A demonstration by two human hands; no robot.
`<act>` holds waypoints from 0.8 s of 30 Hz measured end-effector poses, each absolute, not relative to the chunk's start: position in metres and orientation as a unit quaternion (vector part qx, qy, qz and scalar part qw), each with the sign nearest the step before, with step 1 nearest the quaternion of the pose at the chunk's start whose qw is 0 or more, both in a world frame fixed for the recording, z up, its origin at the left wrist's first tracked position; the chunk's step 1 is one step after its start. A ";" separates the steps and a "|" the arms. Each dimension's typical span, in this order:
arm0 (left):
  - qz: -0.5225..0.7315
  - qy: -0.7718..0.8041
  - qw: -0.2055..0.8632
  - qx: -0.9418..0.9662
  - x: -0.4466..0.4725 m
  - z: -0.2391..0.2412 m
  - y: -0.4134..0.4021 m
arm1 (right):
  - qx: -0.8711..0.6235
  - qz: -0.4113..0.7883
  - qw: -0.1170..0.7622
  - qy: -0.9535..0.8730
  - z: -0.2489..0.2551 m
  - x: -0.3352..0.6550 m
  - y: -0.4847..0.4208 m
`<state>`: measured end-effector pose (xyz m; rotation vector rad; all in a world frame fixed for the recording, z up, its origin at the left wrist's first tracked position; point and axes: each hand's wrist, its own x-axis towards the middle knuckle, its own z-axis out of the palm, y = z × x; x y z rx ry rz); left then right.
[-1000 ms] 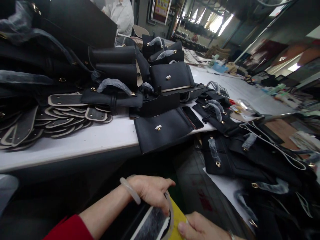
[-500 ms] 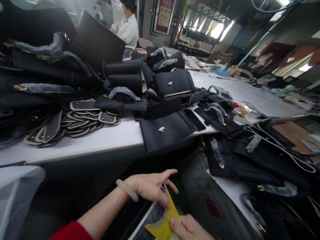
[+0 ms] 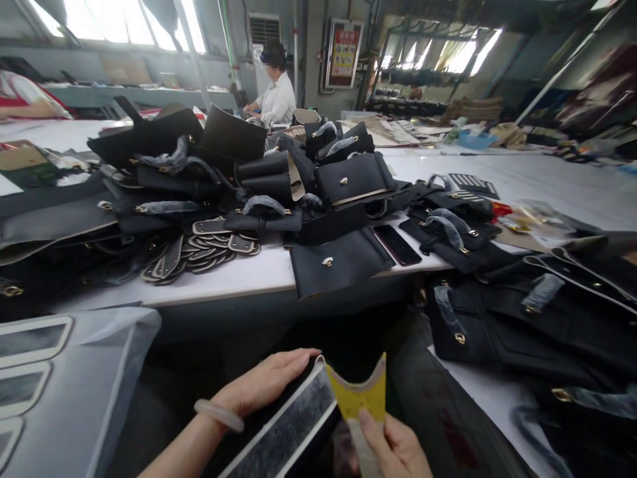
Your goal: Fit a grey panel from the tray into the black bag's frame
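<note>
In my right hand (image 3: 395,443) is a flat yellow template (image 3: 362,397) with a curved notch at its top, pinched between thumb and fingers. Its pale lower part runs down past my fingers. A dark strip with whitish borders (image 3: 293,425) slants up beside it, and its top end meets the template's left corner. My left hand (image 3: 273,380), with a pale bangle (image 3: 219,414) on the wrist, lies along the strip's upper left side. Its fingers are stretched out; the thumb is hidden.
A white table (image 3: 239,273) ahead bears black bags (image 3: 353,178), a pile of trimmed tabs (image 3: 212,245), a black panel (image 3: 338,262) and a phone (image 3: 397,244). More bags (image 3: 502,318) lie at right. White-edged strips (image 3: 34,342) rest at left. A person (image 3: 279,96) sits beyond.
The view has turned left. My left hand has moved off the yellow template and left along the strip. The template has turned, its notch now facing up.
</note>
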<state>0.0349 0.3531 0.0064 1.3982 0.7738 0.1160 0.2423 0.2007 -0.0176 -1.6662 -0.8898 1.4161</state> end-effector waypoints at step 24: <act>0.051 0.353 0.619 0.700 0.048 0.023 0.343 | -0.568 0.685 0.380 -0.250 -0.066 0.242 0.252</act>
